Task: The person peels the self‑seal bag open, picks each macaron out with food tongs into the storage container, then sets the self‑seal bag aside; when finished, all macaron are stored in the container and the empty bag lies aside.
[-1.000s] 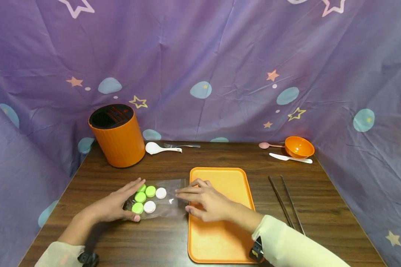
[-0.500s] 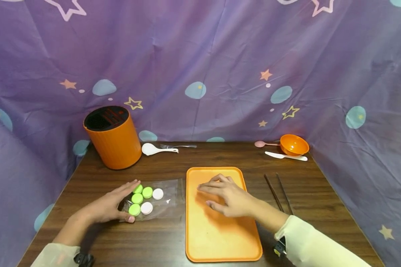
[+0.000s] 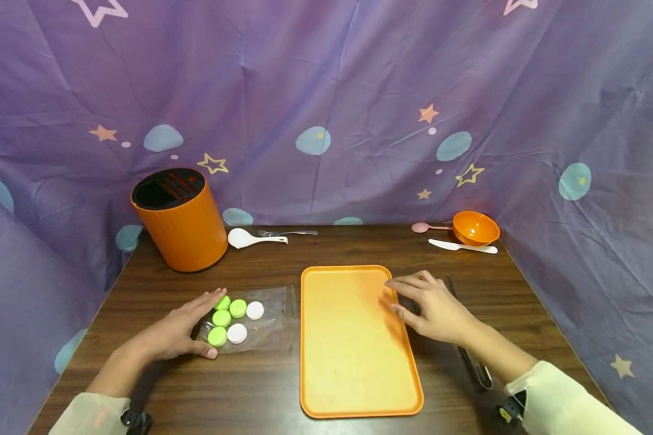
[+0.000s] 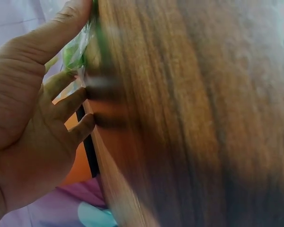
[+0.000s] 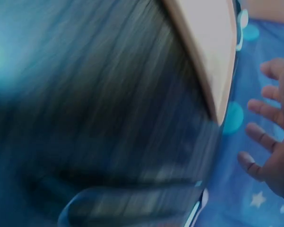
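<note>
My left hand [image 3: 182, 332] lies at the left end of a clear plastic bag [image 3: 274, 302], thumb at its near edge, fingers at its far edge. Inside the bag are several round green discs [image 3: 221, 318] and white discs [image 3: 237, 333]. In the left wrist view the left hand [image 4: 38, 109] has its fingers extended beside the crinkled plastic. My right hand [image 3: 435, 308] hovers over the right edge of an orange tray [image 3: 354, 344], fingers loosely bent, holding nothing. Dark metal tongs [image 3: 487, 383] lie partly hidden under the right forearm. The right wrist view shows the right hand [image 5: 277, 125] with fingers spread.
At the back left stands an orange knife block [image 3: 185, 232], with a white ladle [image 3: 242, 238] and a fork [image 3: 296, 232] beside it. An orange bowl [image 3: 476, 228], a pink spoon [image 3: 421, 227] and a white knife [image 3: 462, 246] lie at the back right. A purple curtain [image 3: 272, 109] hangs behind.
My right hand has moved from the bag's right end, across the tray, to the tray's right edge by the tongs. The left hand and bag stay in place; the head view has shifted slightly.
</note>
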Motion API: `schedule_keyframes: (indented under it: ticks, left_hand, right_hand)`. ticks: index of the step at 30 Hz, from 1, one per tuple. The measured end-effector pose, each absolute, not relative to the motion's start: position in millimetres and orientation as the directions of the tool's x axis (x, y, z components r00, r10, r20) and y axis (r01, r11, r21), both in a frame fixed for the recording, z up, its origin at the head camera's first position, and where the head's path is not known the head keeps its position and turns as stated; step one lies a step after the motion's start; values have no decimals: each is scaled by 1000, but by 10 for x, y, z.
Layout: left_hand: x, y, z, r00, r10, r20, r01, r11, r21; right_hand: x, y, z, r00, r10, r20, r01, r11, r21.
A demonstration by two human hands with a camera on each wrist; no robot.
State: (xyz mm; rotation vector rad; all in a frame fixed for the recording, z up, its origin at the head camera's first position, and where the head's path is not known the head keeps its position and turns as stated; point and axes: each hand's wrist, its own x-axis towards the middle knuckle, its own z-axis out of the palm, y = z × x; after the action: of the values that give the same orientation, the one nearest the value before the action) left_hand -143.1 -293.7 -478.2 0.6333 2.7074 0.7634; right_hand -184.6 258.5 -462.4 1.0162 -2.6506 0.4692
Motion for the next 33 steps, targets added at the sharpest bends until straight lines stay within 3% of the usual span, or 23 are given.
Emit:
schedule_keyframes:
  ticks: [5,11,22,33]
  left_hand:
    - [-1414,-2945,-4802,-882,460,-101,341,773,535]
    - [-1402,-2958,-4849,-881,461,-105,341,774,533]
    - [-1398,-2928,-4839,-884,448,-135,313,780,541]
    - [-1400,-2937,-4853,-880,463,-101,336,761,555]
  right_hand:
    - [-1762,2885,-4665,-833,-476,284,-539,814,-217]
    - [-1615,3183,-4732,-903,-365,226,-414,881,-228]
    - [-1423,3505,-4997,-943,-247,221,-308,902,-303]
    - [-1351,3417,-4928,-985,-146,97,-166,953,-252]
